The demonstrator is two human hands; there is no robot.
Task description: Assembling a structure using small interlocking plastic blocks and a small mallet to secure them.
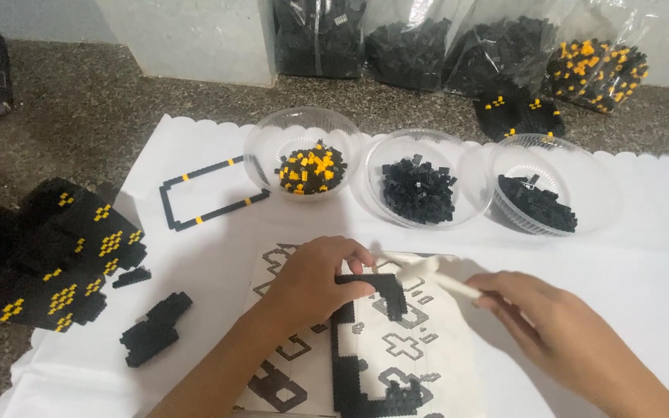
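1. Two hands on the job. My left hand (315, 279) pinches the top of the black brick frame (365, 340); my right hand (551, 329) is closed on a white stick tool (427, 272), tip aimed left at the frame's top bar.
2. Frame lies flat on the printed pattern sheet (420, 325), near the front edge of the white cloth (660, 255) on the worktop (79, 108).
3. Shape: open outline, one brick wide. Short bar along the top with a stub dropping at its right end, long left side, bar along the bottom.
4. Long axis runs away from me toward the bowls, roughly square to the sheet. The open side faces right.
5. Handling, my judgement: very light, stiff along each bar, weak at corners and press-fit joints. Likely to snap or shed bricks if bent or lifted by one end.
6. Best hold: pinch across a bar close to a corner, as my left fingers do now, and keep it flat on the sheet. Press straight down, no twisting.
7. Nearby: three clear bowls, one with black and yellow bricks (310, 169), two with black (420, 190) (537, 203). Built block (48, 255) sits to my left.
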